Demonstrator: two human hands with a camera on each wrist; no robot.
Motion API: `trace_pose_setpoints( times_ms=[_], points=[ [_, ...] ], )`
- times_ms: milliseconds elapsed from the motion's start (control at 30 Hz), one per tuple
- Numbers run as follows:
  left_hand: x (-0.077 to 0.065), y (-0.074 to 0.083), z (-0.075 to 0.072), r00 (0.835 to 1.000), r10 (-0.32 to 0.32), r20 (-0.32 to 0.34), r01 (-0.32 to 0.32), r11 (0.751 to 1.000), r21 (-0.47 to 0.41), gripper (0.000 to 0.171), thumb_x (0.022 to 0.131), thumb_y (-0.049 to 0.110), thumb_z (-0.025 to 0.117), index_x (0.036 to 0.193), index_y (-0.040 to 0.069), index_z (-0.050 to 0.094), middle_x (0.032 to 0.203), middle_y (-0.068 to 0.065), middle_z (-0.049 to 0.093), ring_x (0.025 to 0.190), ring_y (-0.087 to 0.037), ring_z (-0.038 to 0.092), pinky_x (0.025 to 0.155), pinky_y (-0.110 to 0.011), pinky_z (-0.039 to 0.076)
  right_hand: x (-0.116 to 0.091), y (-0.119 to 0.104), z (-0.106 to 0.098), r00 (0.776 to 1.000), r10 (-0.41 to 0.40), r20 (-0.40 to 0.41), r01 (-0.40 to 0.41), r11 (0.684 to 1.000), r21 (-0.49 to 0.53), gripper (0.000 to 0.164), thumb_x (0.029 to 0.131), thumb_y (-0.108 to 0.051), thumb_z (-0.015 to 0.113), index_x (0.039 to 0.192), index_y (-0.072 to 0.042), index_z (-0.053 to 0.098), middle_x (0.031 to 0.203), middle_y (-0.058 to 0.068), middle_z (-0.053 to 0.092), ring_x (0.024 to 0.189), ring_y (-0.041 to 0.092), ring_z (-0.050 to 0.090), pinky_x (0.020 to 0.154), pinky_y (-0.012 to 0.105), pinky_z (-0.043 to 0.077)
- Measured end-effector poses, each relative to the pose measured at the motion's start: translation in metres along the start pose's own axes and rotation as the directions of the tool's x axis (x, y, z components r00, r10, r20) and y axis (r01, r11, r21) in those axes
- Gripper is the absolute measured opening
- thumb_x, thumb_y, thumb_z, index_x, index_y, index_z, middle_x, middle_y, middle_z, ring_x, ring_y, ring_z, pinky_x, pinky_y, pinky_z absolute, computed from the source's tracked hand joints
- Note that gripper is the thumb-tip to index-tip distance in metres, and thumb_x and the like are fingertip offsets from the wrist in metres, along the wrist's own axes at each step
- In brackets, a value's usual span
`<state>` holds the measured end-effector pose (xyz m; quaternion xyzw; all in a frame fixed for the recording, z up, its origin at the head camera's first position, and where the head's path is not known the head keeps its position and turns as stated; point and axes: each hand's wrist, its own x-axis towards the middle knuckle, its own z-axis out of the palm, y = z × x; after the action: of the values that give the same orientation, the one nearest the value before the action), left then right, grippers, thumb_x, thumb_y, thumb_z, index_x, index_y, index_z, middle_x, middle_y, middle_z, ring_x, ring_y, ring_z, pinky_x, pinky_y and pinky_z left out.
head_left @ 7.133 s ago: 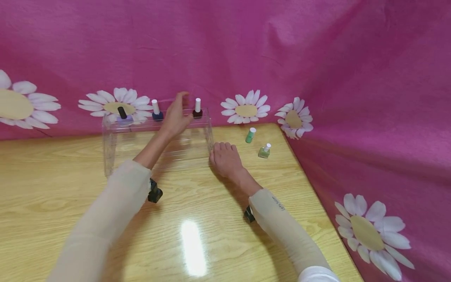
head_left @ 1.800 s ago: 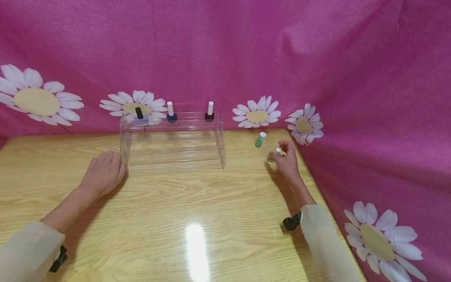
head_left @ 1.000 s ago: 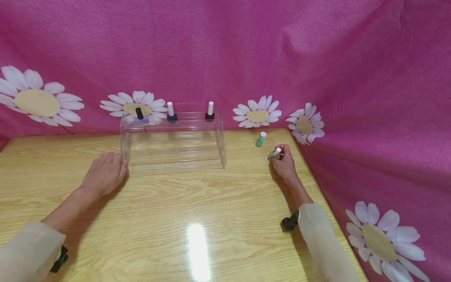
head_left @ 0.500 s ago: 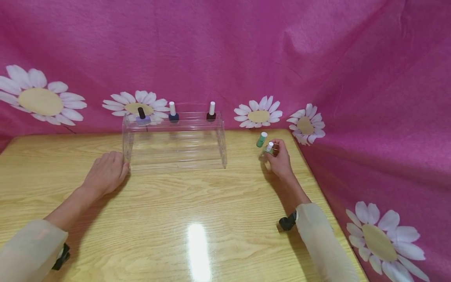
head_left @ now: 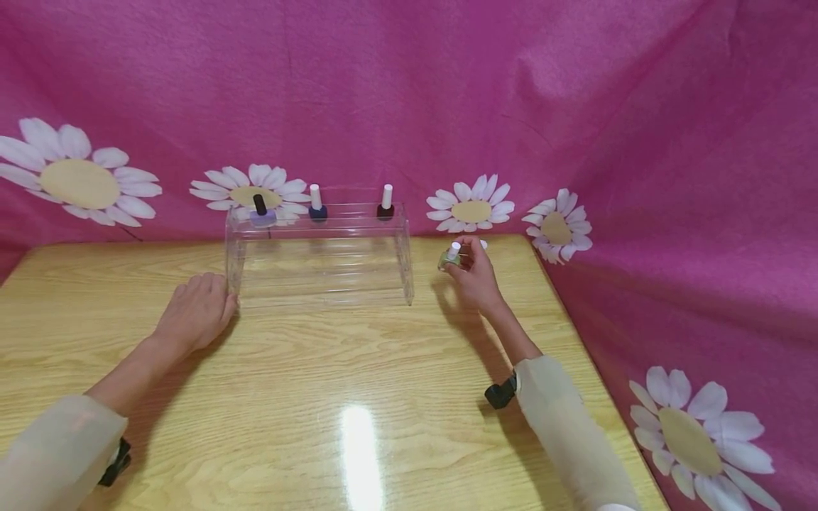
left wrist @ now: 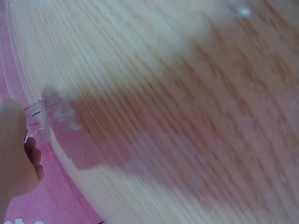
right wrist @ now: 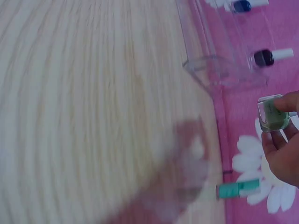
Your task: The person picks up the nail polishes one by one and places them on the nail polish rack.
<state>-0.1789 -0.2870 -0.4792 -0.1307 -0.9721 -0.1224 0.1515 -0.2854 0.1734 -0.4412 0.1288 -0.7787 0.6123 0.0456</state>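
Note:
My right hand (head_left: 478, 280) pinches a pale green nail polish bottle (right wrist: 274, 115) with a white cap between thumb and fingers. It holds the bottle above the table, right of a clear plastic tiered rack (head_left: 319, 226). Against the rack's left end, my left hand (head_left: 197, 311) grips the lower front corner, its fingers curled in the left wrist view. On the rack's top tier stand a lilac polish (head_left: 263, 216) with a black cap, a dark blue one (head_left: 317, 212) and a dark red one (head_left: 385, 211), both white-capped.
A green polish bottle (right wrist: 237, 188) stands at the table's back right, mostly hidden behind my right hand in the head view. A pink cloth (head_left: 409, 92) with daisies hangs behind and along the right edge of the wooden table (head_left: 287, 397).
My right hand has taken hold of the pale green bottle, lifted it and carried it left toward the rack. My left hand, earlier above the top tier, now stays at the rack's left end.

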Motion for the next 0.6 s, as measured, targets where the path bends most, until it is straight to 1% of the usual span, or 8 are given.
trace_pose_setpoints(
  times_ms=[167,267,367,500,600],
  points=[
    [0.001,0.0,0.0,1.0,-0.007,0.018,0.006,1.0,0.006,0.02,0.097,0.016,0.049,0.085,0.001,0.046,0.076,-0.013,0.046,0.073,-0.038,0.049,0.058,-0.048,0.036,0.005,-0.01,0.022,0.998,-0.046,0.042,0.045,0.998,0.034,0.041,0.087,0.019,0.06,0.123,0.008,0.044,0.11,0.022,0.057,0.102,0.028,0.057,0.083,0.023,0.047],
    [0.001,0.001,-0.002,1.0,-0.015,0.016,0.015,1.0,0.009,0.02,0.097,0.016,0.049,0.084,0.001,0.046,0.075,-0.013,0.045,0.072,-0.037,0.048,0.058,-0.047,0.035,0.009,-0.016,0.037,0.995,-0.068,0.066,0.064,0.996,0.057,0.042,0.086,0.019,0.061,0.123,0.009,0.044,0.108,0.02,0.056,0.101,0.03,0.056,0.081,0.024,0.046],
    [0.002,0.001,-0.002,1.0,-0.017,0.011,0.017,1.0,0.007,0.02,0.096,0.016,0.049,0.084,0.001,0.046,0.075,-0.013,0.045,0.071,-0.037,0.047,0.057,-0.047,0.035,0.012,-0.024,0.054,0.993,-0.084,0.085,0.078,0.995,0.064,0.04,0.086,0.019,0.061,0.122,0.008,0.045,0.107,0.017,0.055,0.101,0.029,0.057,0.083,0.027,0.046],
    [0.002,0.001,-0.002,1.0,-0.016,0.013,0.016,1.0,0.004,0.02,0.096,0.016,0.049,0.084,0.001,0.047,0.075,-0.013,0.045,0.072,-0.038,0.048,0.058,-0.048,0.035,0.016,-0.033,0.074,0.986,-0.115,0.118,0.109,0.992,0.062,0.038,0.086,0.018,0.061,0.119,0.008,0.046,0.105,0.019,0.058,0.101,0.027,0.059,0.086,0.03,0.047],
    [0.002,0.002,-0.001,1.0,-0.017,0.014,0.017,1.0,0.003,0.02,0.096,0.017,0.049,0.084,0.001,0.047,0.076,-0.013,0.046,0.073,-0.038,0.048,0.059,-0.048,0.036,0.02,-0.037,0.088,0.98,-0.145,0.139,0.135,0.988,0.074,0.038,0.086,0.018,0.061,0.119,0.008,0.046,0.104,0.023,0.061,0.099,0.025,0.059,0.084,0.03,0.047]
  ],
)
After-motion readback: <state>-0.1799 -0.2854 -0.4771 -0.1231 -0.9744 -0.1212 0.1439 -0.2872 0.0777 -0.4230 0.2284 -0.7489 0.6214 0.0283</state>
